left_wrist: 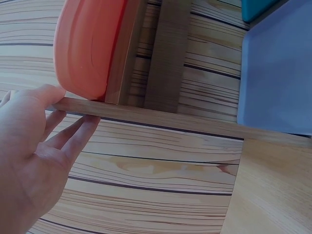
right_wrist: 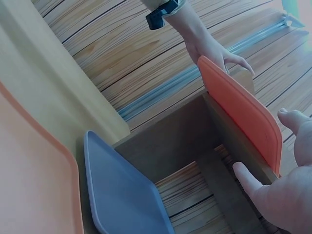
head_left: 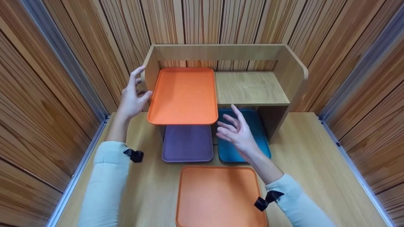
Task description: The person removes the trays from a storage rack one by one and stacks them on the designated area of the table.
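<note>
A wooden desk shelf [head_left: 252, 88] stands against the back wall. On the left part of its upper board lies an orange tray [head_left: 183, 94], its front end jutting past the board. My left hand [head_left: 132, 97] is at the shelf's left side panel [left_wrist: 146, 116], thumb by the tray's corner and fingers along the outer face, with the panel's edge between them. Fingers spread and holding nothing, my right hand [head_left: 238, 132] hovers to the right of the tray's front corner. Below it lies a teal tray [head_left: 230, 153], partly hidden by the hand and the upper board.
Beneath the upper orange tray, a purple tray [head_left: 187, 143] sits on the table, left of the teal one. Another orange tray [head_left: 217, 195] lies nearest me, overlapped by my right wrist. Wood-patterned walls [head_left: 44, 94] enclose the table on the left, back and right.
</note>
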`<state>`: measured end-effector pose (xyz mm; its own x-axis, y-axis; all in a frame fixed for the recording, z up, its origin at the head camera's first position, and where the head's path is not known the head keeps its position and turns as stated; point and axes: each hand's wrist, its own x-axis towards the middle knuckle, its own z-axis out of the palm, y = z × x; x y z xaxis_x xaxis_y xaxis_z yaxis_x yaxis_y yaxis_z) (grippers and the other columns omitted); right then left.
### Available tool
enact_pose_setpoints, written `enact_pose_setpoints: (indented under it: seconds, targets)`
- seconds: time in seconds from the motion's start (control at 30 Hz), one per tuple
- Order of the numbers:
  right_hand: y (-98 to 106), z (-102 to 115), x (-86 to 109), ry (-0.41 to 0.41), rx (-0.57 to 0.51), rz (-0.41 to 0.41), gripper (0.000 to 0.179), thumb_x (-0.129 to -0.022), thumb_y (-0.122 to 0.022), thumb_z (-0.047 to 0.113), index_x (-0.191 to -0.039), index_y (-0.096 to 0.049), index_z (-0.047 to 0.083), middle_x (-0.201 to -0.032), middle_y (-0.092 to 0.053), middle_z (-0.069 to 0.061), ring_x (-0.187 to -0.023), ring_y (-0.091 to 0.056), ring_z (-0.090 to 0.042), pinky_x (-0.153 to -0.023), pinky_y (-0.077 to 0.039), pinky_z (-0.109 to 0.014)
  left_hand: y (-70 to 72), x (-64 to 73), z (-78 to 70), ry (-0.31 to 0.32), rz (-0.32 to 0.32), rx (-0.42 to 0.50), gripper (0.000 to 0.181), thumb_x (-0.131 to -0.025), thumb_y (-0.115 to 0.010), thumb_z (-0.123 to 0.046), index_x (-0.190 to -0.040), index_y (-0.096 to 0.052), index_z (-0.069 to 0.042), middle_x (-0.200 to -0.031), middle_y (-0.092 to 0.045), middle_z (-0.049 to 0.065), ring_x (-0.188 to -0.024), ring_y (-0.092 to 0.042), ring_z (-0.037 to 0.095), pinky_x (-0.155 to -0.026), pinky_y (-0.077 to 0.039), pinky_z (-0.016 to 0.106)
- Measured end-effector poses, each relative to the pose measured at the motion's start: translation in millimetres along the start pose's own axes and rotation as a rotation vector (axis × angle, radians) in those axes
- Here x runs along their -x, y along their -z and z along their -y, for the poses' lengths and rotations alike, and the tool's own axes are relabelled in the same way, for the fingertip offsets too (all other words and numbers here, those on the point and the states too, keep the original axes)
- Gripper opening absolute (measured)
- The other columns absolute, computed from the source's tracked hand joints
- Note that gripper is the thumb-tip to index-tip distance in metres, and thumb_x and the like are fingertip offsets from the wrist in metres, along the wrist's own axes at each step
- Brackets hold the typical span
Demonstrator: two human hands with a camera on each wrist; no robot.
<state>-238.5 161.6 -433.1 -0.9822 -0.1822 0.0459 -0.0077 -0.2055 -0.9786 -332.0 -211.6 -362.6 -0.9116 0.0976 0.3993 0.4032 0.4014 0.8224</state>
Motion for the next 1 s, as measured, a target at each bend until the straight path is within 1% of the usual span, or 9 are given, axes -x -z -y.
enact_pose_setpoints:
  seconds: [0.17,0.27,0.37,0.47,0.53,0.6,0.7,0.83,1.0]
  targets:
    - [-14,-2,-7.2,0.003,-0.008,-0.022,0.100,-0.108,-0.068,-0.001,-0.183,-0.007,0.028,-0.183,-0.030,-0.018,-0.160,-0.052,-0.042,-0.116,-0.063,-0.045,0.0,1.1,1.0,0.020,0.002,0.006,0.083,-0.110,-0.061,0.003,-0.177,-0.027,-0.033,-0.175,-0.042,0.027,-0.158,-0.054,0.045,-0.120,-0.058,0.066]
    - [-22,-5,-9.8,0.001,-0.028,-0.034,0.101,-0.108,-0.068,-0.001,-0.183,-0.006,0.027,-0.183,-0.031,-0.019,-0.157,-0.055,-0.041,-0.114,-0.064,-0.046,0.0,1.8,1.9,0.021,0.004,0.016,0.084,-0.110,-0.061,0.004,-0.177,-0.027,-0.032,-0.176,-0.041,0.028,-0.157,-0.055,0.046,-0.119,-0.058,0.067]
    - [-31,-5,-11.2,-0.005,-0.060,-0.039,0.104,-0.108,-0.069,-0.001,-0.183,-0.003,0.029,-0.181,-0.033,-0.018,-0.148,-0.062,-0.034,-0.118,-0.062,-0.051,0.2,1.2,4.6,0.004,-0.007,0.016,0.084,-0.108,-0.062,0.006,-0.176,-0.029,-0.030,-0.174,-0.045,0.026,-0.158,-0.054,0.040,-0.119,-0.058,0.066]
    - [-40,-5,-13.0,-0.014,-0.092,-0.048,0.109,-0.106,-0.070,-0.002,-0.183,0.000,0.031,-0.180,-0.032,-0.019,-0.146,-0.064,-0.034,-0.121,-0.058,-0.057,0.1,0.6,6.4,-0.014,-0.018,0.008,0.084,-0.106,-0.063,0.008,-0.175,-0.031,-0.028,-0.175,-0.046,0.023,-0.162,-0.050,0.034,-0.121,-0.057,0.064]
    - [-45,-6,-14.1,-0.015,-0.101,-0.047,0.111,-0.106,-0.071,-0.002,-0.182,0.003,0.031,-0.179,-0.035,-0.020,-0.147,-0.064,-0.036,-0.122,-0.056,-0.060,-0.2,0.6,6.4,-0.013,-0.018,0.002,0.084,-0.106,-0.064,0.007,-0.175,-0.031,-0.028,-0.176,-0.045,0.022,-0.163,-0.049,0.034,-0.121,-0.057,0.064]
    - [-49,-7,-15.0,-0.009,-0.096,-0.045,0.112,-0.106,-0.071,-0.002,-0.182,0.004,0.031,-0.176,-0.040,-0.021,-0.147,-0.065,-0.037,-0.120,-0.057,-0.059,-0.4,1.2,4.9,-0.008,-0.012,0.002,0.084,-0.107,-0.064,0.006,-0.176,-0.030,-0.029,-0.178,-0.042,0.022,-0.164,-0.048,0.036,-0.122,-0.056,0.066]
    - [-53,-8,-15.9,0.003,-0.097,-0.026,0.107,-0.107,-0.070,-0.003,-0.182,0.000,0.030,-0.170,-0.049,-0.020,-0.138,-0.071,-0.029,-0.118,-0.060,-0.057,-0.3,1.3,3.2,0.002,-0.005,0.002,0.085,-0.108,-0.064,0.005,-0.176,-0.029,-0.031,-0.179,-0.041,0.022,-0.165,-0.047,0.036,-0.121,-0.057,0.066]
    - [-58,-8,-16.5,0.017,-0.137,-0.005,0.102,-0.108,-0.066,-0.005,-0.182,-0.005,0.029,-0.164,-0.054,-0.021,-0.126,-0.076,-0.020,-0.114,-0.063,-0.057,0.5,0.7,1.5,0.013,-0.002,-0.011,0.084,-0.109,-0.064,0.003,-0.176,-0.028,-0.033,-0.178,-0.041,0.023,-0.164,-0.048,0.038,-0.121,-0.057,0.066]
    - [-62,-7,-15.6,0.033,-0.207,-0.008,0.101,-0.108,-0.063,-0.009,-0.182,-0.006,0.030,-0.163,-0.056,-0.022,-0.122,-0.079,-0.017,-0.112,-0.064,-0.056,0.8,0.0,-0.4,0.011,0.003,-0.022,0.083,-0.110,-0.063,0.002,-0.176,-0.028,-0.032,-0.178,-0.041,0.024,-0.164,-0.047,0.039,-0.122,-0.056,0.067]
